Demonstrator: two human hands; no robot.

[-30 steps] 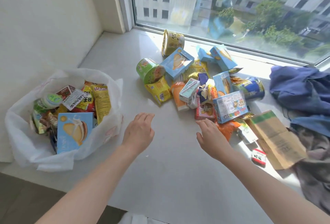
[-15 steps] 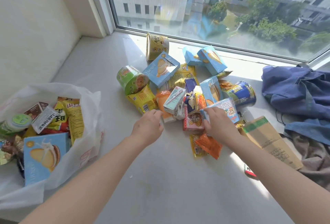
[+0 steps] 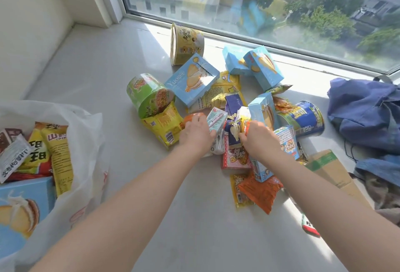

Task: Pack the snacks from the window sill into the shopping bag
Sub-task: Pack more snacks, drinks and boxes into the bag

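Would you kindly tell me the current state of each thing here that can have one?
shopping bag: open, partly filled.
green cup: lying on its side.
yellow cup: lying on its side.
blue cup: lying on its side.
left hand: on the mint carton, grip unclear.
right hand: fingers curled, hold unclear.

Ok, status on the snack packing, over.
Left grip on orange pack and teal carton, right grip in the snack pile, holds unclear. Shopping bag part full, at left. Nothing between pile and bag.
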